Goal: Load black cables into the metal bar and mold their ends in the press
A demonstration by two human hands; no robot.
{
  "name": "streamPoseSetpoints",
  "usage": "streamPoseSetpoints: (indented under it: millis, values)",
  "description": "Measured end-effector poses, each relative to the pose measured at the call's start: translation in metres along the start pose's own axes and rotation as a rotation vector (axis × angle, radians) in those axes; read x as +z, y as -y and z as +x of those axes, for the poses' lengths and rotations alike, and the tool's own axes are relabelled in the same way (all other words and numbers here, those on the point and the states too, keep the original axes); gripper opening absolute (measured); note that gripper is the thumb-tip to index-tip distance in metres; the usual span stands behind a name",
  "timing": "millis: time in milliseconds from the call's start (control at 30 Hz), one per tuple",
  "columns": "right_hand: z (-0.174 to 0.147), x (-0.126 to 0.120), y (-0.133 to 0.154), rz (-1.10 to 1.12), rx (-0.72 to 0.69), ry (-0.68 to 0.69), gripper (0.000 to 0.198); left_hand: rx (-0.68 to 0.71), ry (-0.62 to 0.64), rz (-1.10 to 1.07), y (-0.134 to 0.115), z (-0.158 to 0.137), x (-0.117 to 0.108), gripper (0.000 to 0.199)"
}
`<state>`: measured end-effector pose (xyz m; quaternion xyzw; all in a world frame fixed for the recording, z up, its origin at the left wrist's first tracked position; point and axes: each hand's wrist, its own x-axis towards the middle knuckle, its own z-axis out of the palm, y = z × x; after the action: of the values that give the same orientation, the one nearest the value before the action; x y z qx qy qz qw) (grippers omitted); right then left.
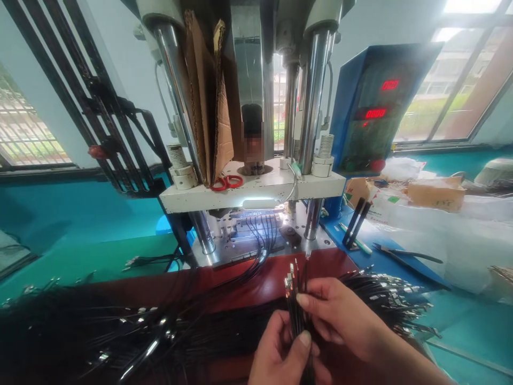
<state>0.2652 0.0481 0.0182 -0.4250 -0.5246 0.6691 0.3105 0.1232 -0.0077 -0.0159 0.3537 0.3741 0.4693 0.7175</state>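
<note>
My left hand (pixel 282 347) is closed around a bundle of black cables (pixel 294 315), held upright in front of the press. Metal and copper-coloured ends stick up at the bundle's top. My right hand (pixel 340 310) pinches one black cable at the bundle's right side, between thumb and forefinger; its tip rises a little above the others. Behind the hands, several black cables (pixel 262 235) run out of the lit fixture (pixel 254 222) on the press bed. A dark red board (pixel 224 289) lies beneath the hands.
Heaps of black cables lie at left (pixel 60 326) and right (pixel 388 299). Pliers (pixel 404 252) rest on a blue surface. Red-handled scissors (pixel 227 183) and cardboard (pixel 206 107) sit on the white press plate (pixel 292 188). A blue control box (pixel 360 107) shows red digits.
</note>
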Motion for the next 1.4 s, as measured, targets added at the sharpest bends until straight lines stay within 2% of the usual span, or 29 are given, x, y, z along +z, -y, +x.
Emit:
streamPoseSetpoints:
  millis: [67, 133, 200, 267, 367, 467, 633, 700, 800, 833, 900, 967, 1067, 1133, 1233, 1333, 1400]
  values:
    - [0.000, 0.000, 0.002, -0.057, 0.018, 0.055, 0.035, -0.005, -0.015, -0.038, -0.002, 0.000, 0.001, 0.043]
    - [0.004, -0.002, 0.009, -0.025, -0.036, 0.053, 0.033, 0.003, 0.001, -0.046, -0.003, 0.000, 0.000, 0.043]
    - [0.012, -0.005, 0.016, 0.089, -0.132, -0.048, 0.034, 0.005, 0.030, -0.044, -0.002, -0.001, 0.000, 0.042]
    - [0.023, -0.007, 0.021, 0.156, -0.219, -0.217, 0.041, -0.015, 0.059, -0.047, -0.001, 0.000, 0.001, 0.043]
    - [0.034, -0.004, 0.021, -0.038, -0.284, -0.380, 0.033, -0.064, 0.105, -0.056, -0.004, 0.004, 0.008, 0.045]
    - [0.036, 0.003, 0.018, -0.282, -0.302, -0.313, 0.032, -0.097, 0.089, -0.107, -0.015, 0.011, 0.018, 0.036]
    - [0.037, 0.006, 0.019, -0.354, -0.266, -0.250, 0.044, -0.008, -0.054, -0.143, -0.031, 0.022, 0.028, 0.014]
    - [0.044, 0.001, 0.022, -0.475, -0.255, -0.150, 0.051, 0.007, -0.100, -0.150, -0.034, 0.022, 0.027, 0.012]
    - [0.068, -0.011, 0.030, -0.830, -0.321, -0.074, 0.059, -0.129, -0.169, -0.232, -0.040, 0.016, 0.021, 0.007]
    - [0.079, -0.015, 0.032, -0.929, -0.351, -0.100, 0.055, -0.191, -0.185, -0.256, -0.042, 0.014, 0.019, 0.005]
    - [0.103, -0.020, 0.033, -1.063, -0.394, -0.140, 0.032, -0.260, -0.204, -0.266, -0.047, 0.010, 0.016, 0.005]
    - [0.124, -0.020, 0.030, -1.172, -0.408, -0.122, 0.016, -0.229, -0.210, -0.246, -0.050, 0.008, 0.014, 0.005]
    - [0.143, -0.015, 0.023, -1.312, -0.394, -0.091, 0.018, -0.165, -0.191, -0.203, -0.050, 0.008, 0.013, 0.009]
    - [0.142, -0.012, 0.021, -1.370, -0.379, -0.083, 0.018, -0.144, -0.176, -0.179, -0.049, 0.009, 0.013, 0.013]
    - [0.123, -0.014, 0.028, -1.403, -0.348, -0.072, 0.014, -0.124, -0.172, -0.141, -0.050, 0.011, 0.011, 0.018]
    - [0.093, -0.025, 0.043, -1.372, -0.304, -0.080, 0.024, -0.132, -0.163, -0.095, -0.054, 0.015, 0.008, 0.019]
    - [0.075, -0.035, 0.054, -1.315, -0.250, -0.026, 0.030, -0.159, -0.142, -0.072, -0.056, 0.019, 0.006, 0.021]
